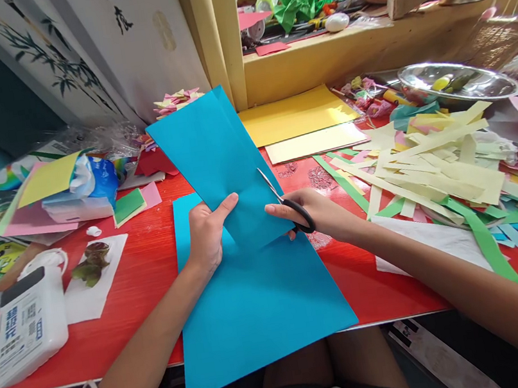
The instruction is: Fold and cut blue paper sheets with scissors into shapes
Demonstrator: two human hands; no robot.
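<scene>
My left hand (209,230) grips a folded sheet of blue paper (205,143) by its lower left edge, thumb on top. The sheet is held up at a tilt above the table. In my right hand (308,212) is a pair of scissors (302,215) with black handles. Their blades point up and to the left, lying at the right edge of the held sheet; whether they are parted I cannot make out. Beneath, a second blue sheet (257,311) lies flat and hangs over the table's front edge.
Cut pale yellow strips (450,172) and green strips (485,244) pile up on the right, before a metal bowl (461,83). Yellow paper (298,115) lies behind. At left are a tissue pack (88,190), a white power bank (29,329) with a cable, and dried leaves (90,264) on white paper.
</scene>
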